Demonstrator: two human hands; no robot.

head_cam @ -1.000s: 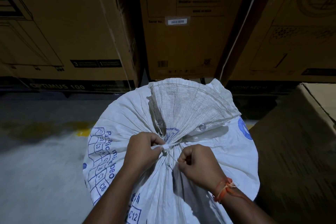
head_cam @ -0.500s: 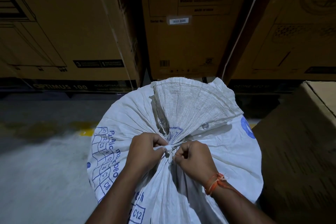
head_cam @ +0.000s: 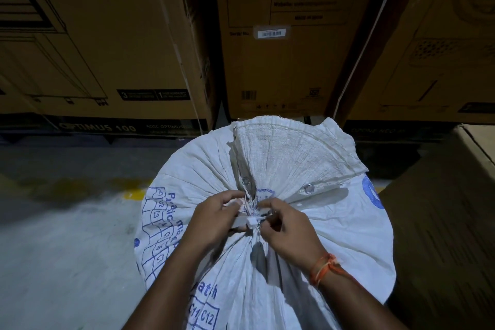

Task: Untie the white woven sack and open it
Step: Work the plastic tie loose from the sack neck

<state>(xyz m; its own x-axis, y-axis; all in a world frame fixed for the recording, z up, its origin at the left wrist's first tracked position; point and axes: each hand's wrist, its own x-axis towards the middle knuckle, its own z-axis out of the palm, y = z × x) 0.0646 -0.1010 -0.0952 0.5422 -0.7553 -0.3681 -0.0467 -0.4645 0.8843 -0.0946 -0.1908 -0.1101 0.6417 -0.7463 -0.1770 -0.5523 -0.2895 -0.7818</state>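
The white woven sack is standing on the grey floor, right below the camera, with its neck bunched tight in the middle. The white tie is wrapping that neck, and its knot is sitting between both hands.

The left hand is pinching the flat strip of the tie at the knot's 9 o'clock side, fingers closed on it. The right hand is at the 3 o'clock side with its fingers curled in at the knot; it seems to be picking at the tie, but I cannot tell for sure what it is holding.

A moment ago both hands were tight fists pulling the tie. Now the fingers are spreading a bit and thin threads are showing at the knot. I think the knot is starting to loosen, but the sack is not open yet.

Brown cardboard boxes are standing at 12 o'clock, and 1 more box is at 3 o'clock.
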